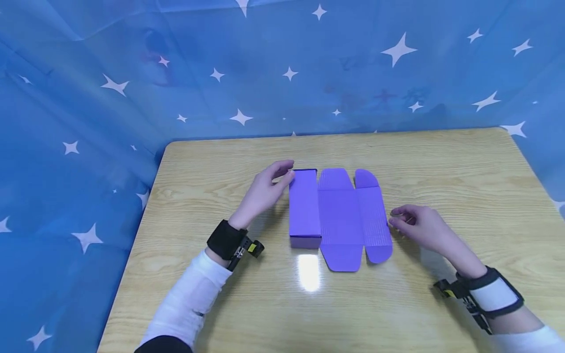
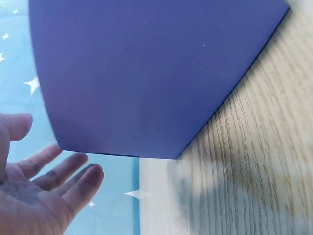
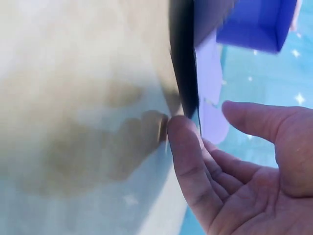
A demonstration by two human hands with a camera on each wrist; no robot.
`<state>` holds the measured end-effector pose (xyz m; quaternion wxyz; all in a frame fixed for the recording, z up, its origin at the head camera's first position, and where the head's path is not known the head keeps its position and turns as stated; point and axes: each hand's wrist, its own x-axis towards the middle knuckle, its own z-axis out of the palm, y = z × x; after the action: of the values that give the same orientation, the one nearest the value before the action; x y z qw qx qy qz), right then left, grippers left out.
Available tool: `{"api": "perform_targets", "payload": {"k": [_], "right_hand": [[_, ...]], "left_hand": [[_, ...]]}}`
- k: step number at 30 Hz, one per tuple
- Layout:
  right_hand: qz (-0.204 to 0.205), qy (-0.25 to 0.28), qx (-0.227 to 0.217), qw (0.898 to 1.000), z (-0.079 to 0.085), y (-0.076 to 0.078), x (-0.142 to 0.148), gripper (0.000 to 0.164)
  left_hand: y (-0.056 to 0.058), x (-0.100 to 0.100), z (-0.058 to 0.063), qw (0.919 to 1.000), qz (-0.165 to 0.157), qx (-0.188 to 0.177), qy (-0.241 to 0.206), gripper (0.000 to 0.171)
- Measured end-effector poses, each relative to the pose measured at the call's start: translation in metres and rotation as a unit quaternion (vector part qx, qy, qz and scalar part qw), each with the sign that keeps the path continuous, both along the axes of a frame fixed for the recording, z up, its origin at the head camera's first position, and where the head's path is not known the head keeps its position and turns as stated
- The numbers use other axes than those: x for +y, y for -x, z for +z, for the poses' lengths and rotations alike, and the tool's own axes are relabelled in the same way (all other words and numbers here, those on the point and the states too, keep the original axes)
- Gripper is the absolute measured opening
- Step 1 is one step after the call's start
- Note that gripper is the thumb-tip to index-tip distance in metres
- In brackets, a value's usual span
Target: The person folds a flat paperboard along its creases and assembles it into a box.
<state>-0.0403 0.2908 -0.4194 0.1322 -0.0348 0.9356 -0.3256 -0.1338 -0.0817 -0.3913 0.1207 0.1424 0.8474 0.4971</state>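
A closed purple cardboard box [image 1: 304, 203] lies in the middle of the table, its long side running away from me. Attached or laid against its right side is flat purple cardboard [image 1: 339, 215] with fold lines and flaps; the seam does not show which. My left hand [image 1: 266, 190] is at the box's far left corner, fingers loosely bent and thumb apart in the left wrist view. Beside the cardboard's right edge is my right hand [image 1: 418, 224]. In the right wrist view its fingertips [image 3: 182, 129] are at that edge, with the thumb held away.
The wooden table [image 1: 212, 171] has rounded far corners. Behind it and along the left hangs a blue cloth [image 1: 265, 49] with white stars. Each wrist wears a black strap with a small camera, the left camera [image 1: 255, 248] close above the tabletop.
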Motion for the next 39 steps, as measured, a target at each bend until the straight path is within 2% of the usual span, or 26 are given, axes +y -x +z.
{"api": "perform_targets", "payload": {"k": [4, 9, 13, 18, 24, 28, 31, 34, 36, 39], "right_hand": [[0.008, 0.01, -0.002, 1.0, -0.005, -0.008, -0.01, 0.034], [0.011, 0.015, 0.011, 1.0, -0.007, -0.001, -0.017, 0.03], [0.021, 0.003, 0.022, 1.0, -0.007, 0.02, -0.02, 0.025], [0.04, -0.011, 0.004, 0.999, -0.005, 0.06, -0.024, 0.024], [0.07, -0.014, -0.022, 0.997, 0.002, 0.107, -0.036, 0.024], [0.099, -0.011, -0.024, 0.995, 0.008, 0.132, -0.047, 0.022], [0.117, -0.015, -0.018, 0.993, 0.011, 0.144, -0.055, 0.021], [0.132, -0.022, -0.012, 0.991, 0.014, 0.15, -0.062, 0.02], [0.134, -0.025, -0.01, 0.991, 0.015, 0.15, -0.064, 0.022], [0.117, -0.032, -0.008, 0.993, 0.016, 0.144, -0.064, 0.03]], "left_hand": [[0.006, -0.002, -0.003, 0.9997, -0.021, 0.005, 0.014, 0.044], [0.004, -0.007, -0.006, 0.9993, -0.032, 0.001, 0.022, 0.041], [-0.004, -0.012, -0.006, 0.9994, -0.026, 0.003, 0.023, 0.041], [-0.019, -0.018, -0.008, 0.9996, 0.0, 0.008, 0.027, 0.042], [-0.044, -0.019, -0.011, 0.9994, 0.031, -0.014, 0.011, 0.043], [-0.064, -0.015, -0.01, 0.9988, 0.044, -0.021, -0.004, 0.045], [-0.076, -0.01, -0.009, 0.9986, 0.046, -0.026, -0.005, 0.047], [-0.084, -0.007, -0.008, 0.9982, 0.05, -0.032, -0.006, 0.048], [-0.086, -0.006, -0.007, 0.998, 0.053, -0.036, -0.005, 0.049], [-0.084, -0.01, -0.007, 0.9976, 0.056, -0.041, -0.001, 0.05]]}}
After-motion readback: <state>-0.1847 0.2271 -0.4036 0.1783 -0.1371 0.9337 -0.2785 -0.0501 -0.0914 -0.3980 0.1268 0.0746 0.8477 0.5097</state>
